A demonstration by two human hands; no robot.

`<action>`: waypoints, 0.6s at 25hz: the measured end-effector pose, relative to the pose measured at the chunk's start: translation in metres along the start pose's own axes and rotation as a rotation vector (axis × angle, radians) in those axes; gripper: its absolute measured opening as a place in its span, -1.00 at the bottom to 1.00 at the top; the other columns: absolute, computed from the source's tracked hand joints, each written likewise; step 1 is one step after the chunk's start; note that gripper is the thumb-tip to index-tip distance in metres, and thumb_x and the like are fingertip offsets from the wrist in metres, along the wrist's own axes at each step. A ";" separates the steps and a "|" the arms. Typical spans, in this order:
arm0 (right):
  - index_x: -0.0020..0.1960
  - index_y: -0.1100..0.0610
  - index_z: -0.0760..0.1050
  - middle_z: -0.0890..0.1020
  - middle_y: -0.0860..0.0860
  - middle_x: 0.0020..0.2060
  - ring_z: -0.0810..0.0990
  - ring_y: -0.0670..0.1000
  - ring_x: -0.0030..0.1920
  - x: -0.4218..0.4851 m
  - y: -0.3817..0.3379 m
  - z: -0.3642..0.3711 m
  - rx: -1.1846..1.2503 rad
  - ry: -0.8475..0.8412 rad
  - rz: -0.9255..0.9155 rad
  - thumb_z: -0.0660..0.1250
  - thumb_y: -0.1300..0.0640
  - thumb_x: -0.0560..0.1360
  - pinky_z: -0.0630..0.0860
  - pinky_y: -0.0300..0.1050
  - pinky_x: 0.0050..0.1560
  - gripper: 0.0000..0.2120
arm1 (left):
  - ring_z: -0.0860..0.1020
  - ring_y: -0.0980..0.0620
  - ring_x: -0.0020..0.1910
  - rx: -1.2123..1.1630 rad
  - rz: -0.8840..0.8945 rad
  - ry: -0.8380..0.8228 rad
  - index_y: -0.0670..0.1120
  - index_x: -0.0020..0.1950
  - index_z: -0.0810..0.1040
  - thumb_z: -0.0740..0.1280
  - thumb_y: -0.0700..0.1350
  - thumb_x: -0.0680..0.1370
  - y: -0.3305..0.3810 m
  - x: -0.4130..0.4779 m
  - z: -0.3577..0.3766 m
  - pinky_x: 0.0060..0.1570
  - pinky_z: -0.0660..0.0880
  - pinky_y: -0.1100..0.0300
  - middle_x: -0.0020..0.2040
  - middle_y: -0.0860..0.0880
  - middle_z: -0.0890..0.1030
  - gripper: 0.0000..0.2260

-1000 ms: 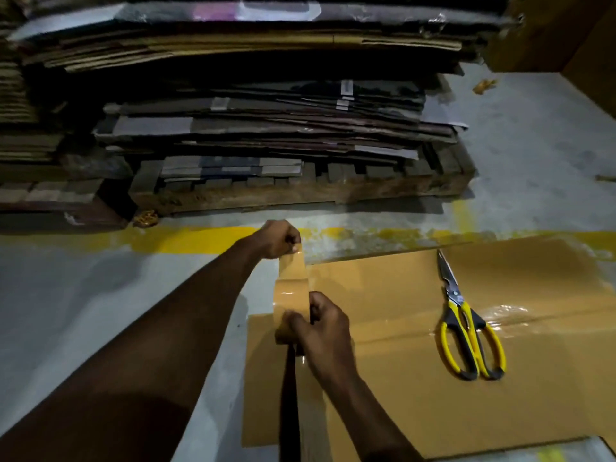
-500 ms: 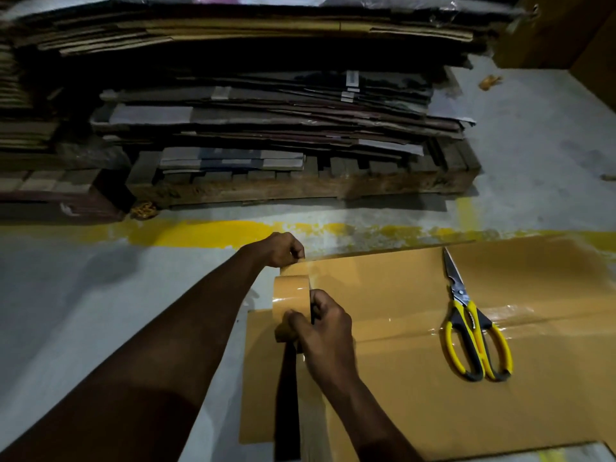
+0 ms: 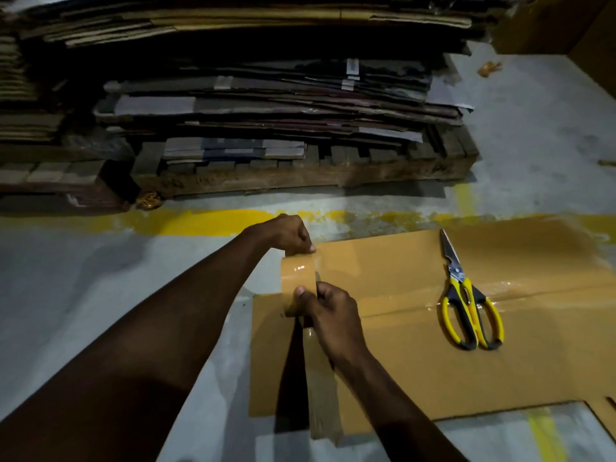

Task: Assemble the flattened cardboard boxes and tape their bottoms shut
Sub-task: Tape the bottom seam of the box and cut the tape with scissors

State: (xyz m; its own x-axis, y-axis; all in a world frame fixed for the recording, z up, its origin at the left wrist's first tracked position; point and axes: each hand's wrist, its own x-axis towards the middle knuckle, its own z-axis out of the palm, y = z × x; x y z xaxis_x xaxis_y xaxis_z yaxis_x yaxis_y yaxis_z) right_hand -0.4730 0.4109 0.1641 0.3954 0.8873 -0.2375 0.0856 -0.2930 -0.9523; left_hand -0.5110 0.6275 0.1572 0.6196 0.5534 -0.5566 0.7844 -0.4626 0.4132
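Note:
A tan cardboard box (image 3: 416, 355) lies on the floor with its bottom flaps closed and clear tape glinting along the middle seam. My right hand (image 3: 333, 311) grips a roll of brown tape (image 3: 298, 281) standing on edge near the box's left end. My left hand (image 3: 290, 235) pinches the pulled tape end at the far left corner of the box. A strip of tape runs back from the roll toward me along the left edge. Yellow-handled scissors (image 3: 470, 315) rest on the box to the right.
A wooden pallet (image 3: 300, 176) stacked with flattened cardboard stands just beyond a yellow floor line (image 3: 206, 221). Another stack fills the far left. Grey concrete floor (image 3: 83, 295) spreads to the left of the box. A brown box wall rises at the upper right corner.
My left hand has drawn the tape end down from above the floor to the box's far left corner. The roll in my right hand stayed nearly in place.

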 end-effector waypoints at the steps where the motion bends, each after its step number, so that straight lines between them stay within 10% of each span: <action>1: -0.29 0.03 0.54 0.63 -0.04 -0.39 0.62 0.01 -0.30 -0.003 0.000 -0.004 -0.024 -0.020 0.015 0.31 -0.17 0.50 0.55 0.10 -0.16 -0.68 | 0.62 0.03 -0.03 0.010 -0.010 0.029 -0.07 -0.01 0.71 0.43 0.05 0.48 -0.001 -0.001 0.005 -0.11 0.41 0.27 -0.05 -0.06 0.71 -0.77; 6: -0.23 0.11 0.56 0.62 -0.04 -0.38 0.60 -0.01 -0.31 -0.047 0.006 -0.015 -0.077 -0.099 0.074 0.29 -0.32 0.36 0.57 0.02 -0.20 -0.53 | 0.55 -0.08 0.15 0.077 -0.069 0.151 -0.02 0.00 0.71 0.44 0.08 0.46 0.009 -0.010 0.011 0.14 0.48 -0.01 0.04 -0.07 0.68 -0.77; 11: -0.06 0.10 0.62 0.72 0.03 -0.15 0.67 -0.05 -0.16 -0.079 0.012 -0.028 -0.010 -0.236 0.110 0.42 0.07 0.43 0.57 -0.11 -0.13 -0.87 | 0.52 -0.14 0.14 0.215 -0.157 0.441 0.05 -0.06 0.65 0.43 0.08 0.45 0.029 -0.027 0.024 0.08 0.31 -0.04 0.03 -0.07 0.62 -0.85; 15: 0.00 0.20 0.57 0.70 0.08 -0.11 0.66 0.04 -0.06 -0.082 0.012 -0.024 -0.155 -0.234 0.046 0.28 -0.20 0.39 0.59 0.10 0.02 -0.53 | 0.50 -0.15 0.18 0.048 -0.210 0.496 0.07 0.04 0.66 0.39 0.09 0.48 0.017 -0.033 0.043 0.12 0.30 -0.07 0.08 -0.05 0.63 -0.81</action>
State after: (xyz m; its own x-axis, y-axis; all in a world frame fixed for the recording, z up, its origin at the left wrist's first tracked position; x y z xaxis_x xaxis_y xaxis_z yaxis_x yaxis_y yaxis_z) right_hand -0.4823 0.3262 0.1771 0.1816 0.9248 -0.3344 0.2181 -0.3695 -0.9033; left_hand -0.5193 0.5710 0.1520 0.3979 0.8926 -0.2119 0.8978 -0.3314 0.2900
